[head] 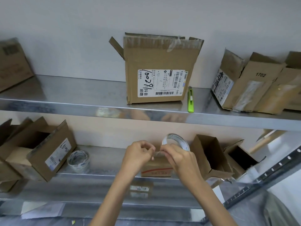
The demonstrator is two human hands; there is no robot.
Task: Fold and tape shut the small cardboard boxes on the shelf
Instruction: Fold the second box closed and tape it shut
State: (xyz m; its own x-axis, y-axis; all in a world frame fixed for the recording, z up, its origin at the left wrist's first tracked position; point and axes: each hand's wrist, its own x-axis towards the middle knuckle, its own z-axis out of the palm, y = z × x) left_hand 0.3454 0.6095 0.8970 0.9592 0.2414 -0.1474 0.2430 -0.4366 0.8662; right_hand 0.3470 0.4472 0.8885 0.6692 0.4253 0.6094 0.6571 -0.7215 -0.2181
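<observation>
The small box (156, 168) is placed on the lower shelf (104, 162), close to its front edge, and it is partly covered by both hands. The left hand (138, 154) is held over the left top edge of the box, with the fingers curled and the free end of a clear tape strip (157, 153) pinched. The right hand (180, 158) is curled around the tape roll (176, 141), which is kept upright just above the box. The strip is stretched between the two hands; whether it touches the box top cannot be told. Bare shelf surface is seen to the left, up to a spare tape roll (78, 160) and an open box (37, 152). On the right, another open box (210, 154) stands near the right hand. The front edge of the upper shelf (81, 105) runs above the hands, with a large labelled box (159, 70) and a green knife (190, 100) on that shelf.
</observation>
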